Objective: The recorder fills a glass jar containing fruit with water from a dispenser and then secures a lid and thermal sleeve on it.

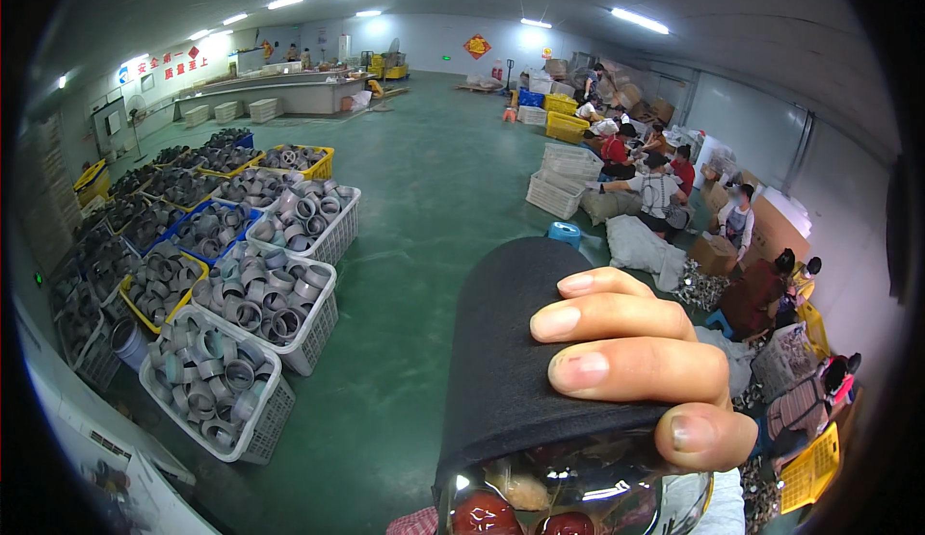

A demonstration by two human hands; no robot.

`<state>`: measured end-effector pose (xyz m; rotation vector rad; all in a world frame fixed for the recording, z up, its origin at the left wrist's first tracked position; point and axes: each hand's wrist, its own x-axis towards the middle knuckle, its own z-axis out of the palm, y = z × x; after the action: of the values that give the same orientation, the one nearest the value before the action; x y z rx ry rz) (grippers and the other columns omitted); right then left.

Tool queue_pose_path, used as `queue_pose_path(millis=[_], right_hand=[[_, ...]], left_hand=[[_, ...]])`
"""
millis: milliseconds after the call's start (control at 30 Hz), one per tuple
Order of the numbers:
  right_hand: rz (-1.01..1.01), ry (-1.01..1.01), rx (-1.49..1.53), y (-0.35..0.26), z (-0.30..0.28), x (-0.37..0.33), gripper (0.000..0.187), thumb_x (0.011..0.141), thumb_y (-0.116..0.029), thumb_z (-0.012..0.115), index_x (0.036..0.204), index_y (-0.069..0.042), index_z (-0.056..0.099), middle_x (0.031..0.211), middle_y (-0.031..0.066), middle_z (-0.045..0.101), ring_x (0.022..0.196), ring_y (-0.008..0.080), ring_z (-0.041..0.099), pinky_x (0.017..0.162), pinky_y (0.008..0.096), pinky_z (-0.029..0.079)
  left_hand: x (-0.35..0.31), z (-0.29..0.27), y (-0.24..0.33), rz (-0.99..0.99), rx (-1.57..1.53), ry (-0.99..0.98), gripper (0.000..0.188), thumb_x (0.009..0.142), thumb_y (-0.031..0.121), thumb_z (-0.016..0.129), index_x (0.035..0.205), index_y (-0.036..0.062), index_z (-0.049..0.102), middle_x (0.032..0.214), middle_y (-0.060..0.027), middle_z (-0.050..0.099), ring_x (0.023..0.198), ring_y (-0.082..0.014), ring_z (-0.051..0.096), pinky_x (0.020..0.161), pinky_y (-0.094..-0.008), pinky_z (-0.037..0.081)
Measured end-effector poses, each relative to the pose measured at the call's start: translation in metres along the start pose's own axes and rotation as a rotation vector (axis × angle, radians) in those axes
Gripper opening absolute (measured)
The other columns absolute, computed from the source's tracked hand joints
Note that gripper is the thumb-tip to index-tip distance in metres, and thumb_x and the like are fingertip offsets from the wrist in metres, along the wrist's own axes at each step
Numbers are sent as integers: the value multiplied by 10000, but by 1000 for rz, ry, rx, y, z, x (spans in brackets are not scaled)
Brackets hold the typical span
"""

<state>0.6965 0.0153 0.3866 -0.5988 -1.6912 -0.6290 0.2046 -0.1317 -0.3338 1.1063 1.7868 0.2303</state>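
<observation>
Close in front of me, my right hand [646,362] is wrapped round a bottle in a black sleeve [515,342], its fingers closed over the upper side from the right. The bottle's clear part [597,487] shows below the sleeve, with liquid, dark red date-like fruits [485,514] and a pale piece inside. The thumb and palm are hidden. My left hand is not in view.
To the left stand many white, yellow and blue crates [289,342] heaped with grey pipe fittings. Along the right, several people sit working among sacks [646,249], boxes and loose parts. Green floor [414,198] runs between, toward a long counter [308,97].
</observation>
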Motion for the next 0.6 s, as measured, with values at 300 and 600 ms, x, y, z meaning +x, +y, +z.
queue_pose_path(millis=[300, 600], right_hand=[[-37, -85, 94, 11, -7, 3, 536, 826, -286, 696, 1244, -158, 385, 1003, 167, 576, 878, 387, 626, 832, 568, 480], [-49, -68, 129, 14, -5, 4, 506, 850, -275, 665, 1252, -153, 383, 1017, 177, 572, 891, 391, 621, 844, 578, 474]], left_hand=[[-18, 7, -5, 9, -99, 151, 520, 822, 348, 708, 1098, -69, 566, 923, -144, 649, 833, -238, 582, 718, -349, 476], [-27, 7, -3, -6, -71, 83, 453, 854, 204, 664, 1221, -23, 524, 1036, -115, 640, 892, -195, 582, 768, -301, 481]])
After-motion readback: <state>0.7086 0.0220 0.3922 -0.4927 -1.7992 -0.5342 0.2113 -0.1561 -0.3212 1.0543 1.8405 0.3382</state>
